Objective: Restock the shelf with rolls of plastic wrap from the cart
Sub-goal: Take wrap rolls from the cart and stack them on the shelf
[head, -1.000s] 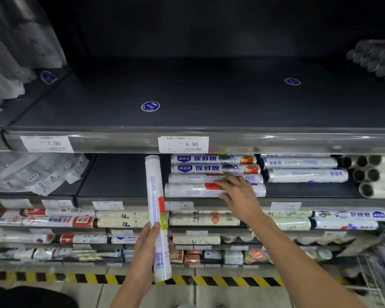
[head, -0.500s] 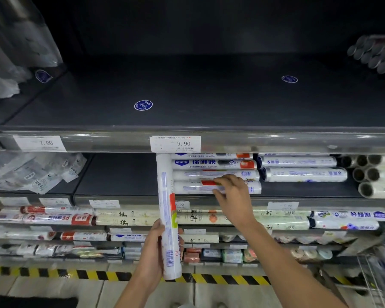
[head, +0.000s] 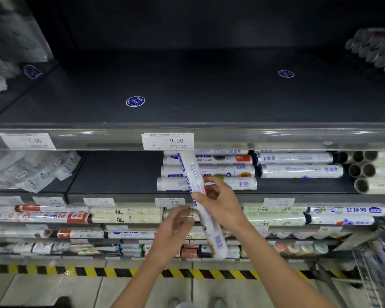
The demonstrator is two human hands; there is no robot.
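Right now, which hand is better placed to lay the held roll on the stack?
Right. The right hand grips the roll near its middle, just in front of the stack. The left hand is open beside the roll, lower, not gripping it.

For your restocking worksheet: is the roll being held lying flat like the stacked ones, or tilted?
Tilted. The held roll slants steeply, top leaning left, gripped by the right hand, crossing the flat stacked rolls.

The roll [head: 200, 203] has passed from left hand [head: 173, 234] to right hand [head: 218, 203].
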